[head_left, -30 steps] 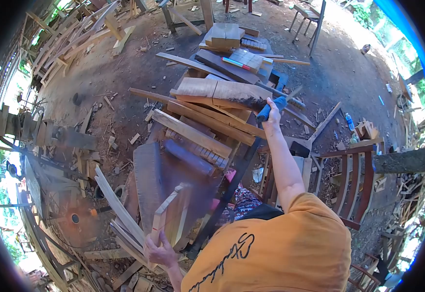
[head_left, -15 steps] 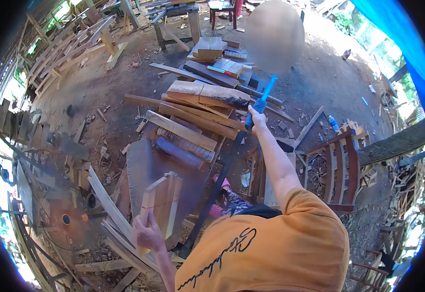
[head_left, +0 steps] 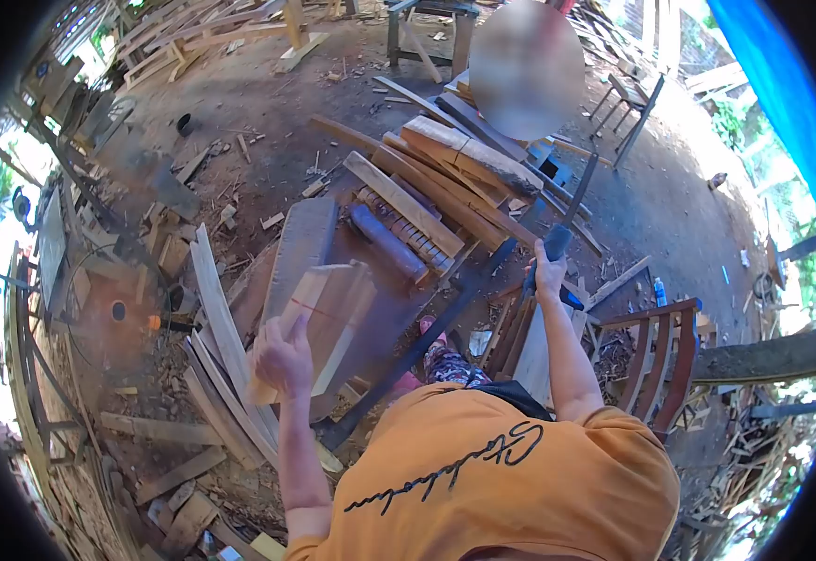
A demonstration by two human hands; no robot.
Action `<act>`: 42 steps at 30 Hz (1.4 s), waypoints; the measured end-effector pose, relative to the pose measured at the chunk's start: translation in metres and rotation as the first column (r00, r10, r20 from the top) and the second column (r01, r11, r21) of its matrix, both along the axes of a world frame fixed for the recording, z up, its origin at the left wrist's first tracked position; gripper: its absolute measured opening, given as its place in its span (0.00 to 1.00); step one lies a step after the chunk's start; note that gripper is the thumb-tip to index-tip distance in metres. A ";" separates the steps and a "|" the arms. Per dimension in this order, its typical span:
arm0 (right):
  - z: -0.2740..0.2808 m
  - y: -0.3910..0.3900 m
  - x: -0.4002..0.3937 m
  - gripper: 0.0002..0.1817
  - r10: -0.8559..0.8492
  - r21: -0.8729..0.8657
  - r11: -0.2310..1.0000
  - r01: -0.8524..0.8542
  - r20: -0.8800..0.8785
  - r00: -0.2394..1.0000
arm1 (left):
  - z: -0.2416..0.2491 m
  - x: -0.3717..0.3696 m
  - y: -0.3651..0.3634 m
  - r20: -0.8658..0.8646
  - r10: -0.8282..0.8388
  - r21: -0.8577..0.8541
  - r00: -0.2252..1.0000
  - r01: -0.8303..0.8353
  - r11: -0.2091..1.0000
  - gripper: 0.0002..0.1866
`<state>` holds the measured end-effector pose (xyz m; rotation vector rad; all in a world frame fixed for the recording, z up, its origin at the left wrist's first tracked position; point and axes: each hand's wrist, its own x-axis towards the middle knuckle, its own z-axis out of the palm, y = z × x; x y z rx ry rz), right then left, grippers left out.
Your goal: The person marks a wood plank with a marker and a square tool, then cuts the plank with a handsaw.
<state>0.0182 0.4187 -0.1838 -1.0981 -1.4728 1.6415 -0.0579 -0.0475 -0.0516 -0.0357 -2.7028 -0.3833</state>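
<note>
My left hand (head_left: 283,357) is closed on the near left edge of a pale wooden piece (head_left: 326,309), which has a red line across it. Ahead and to the right, my right hand (head_left: 549,273) grips the dark handle of a long tool (head_left: 580,194) whose dark blade or bar points up and away from me. Below that hand a black and blue part shows; I cannot make out what it belongs to. A wide grey board (head_left: 301,245) lies just beyond the wooden piece.
Stacked timber (head_left: 469,157) lies ahead, beside a dark rounded piece (head_left: 385,245). Long curved slats (head_left: 226,318) lie at the left. A reddish-brown slatted frame (head_left: 656,360) stands at the right. A dark metal bar (head_left: 417,351) runs diagonally before me. Beyond the timber is a blurred patch.
The view has turned, so the surroundings sit farther right and are tilted. The tool now looks dark rather than bright blue. Both hands keep their holds, and the wooden piece is tilted differently.
</note>
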 end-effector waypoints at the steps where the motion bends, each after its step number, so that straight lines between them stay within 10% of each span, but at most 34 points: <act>1: 0.011 -0.011 -0.001 0.19 0.050 0.053 0.997 -0.051 0.025 0.998 | 0.001 -0.004 -0.002 0.001 0.013 0.000 1.000 -0.013 1.000 0.22; 10: 0.061 -0.088 -0.049 0.17 0.421 0.216 0.870 -0.444 0.146 0.895 | -0.002 -0.045 0.003 0.074 0.091 0.053 0.993 -0.095 0.994 0.22; 25: 0.112 -0.220 -0.082 0.19 0.905 0.535 -0.033 -0.844 0.374 0.202 | 0.015 -0.052 0.015 0.231 0.042 0.072 0.972 -0.060 0.996 0.15; 42: 0.122 -0.245 -0.064 0.11 0.816 0.560 -0.037 -0.827 0.494 0.299 | 0.007 -0.064 0.008 0.221 0.070 -0.007 0.973 -0.070 0.998 0.19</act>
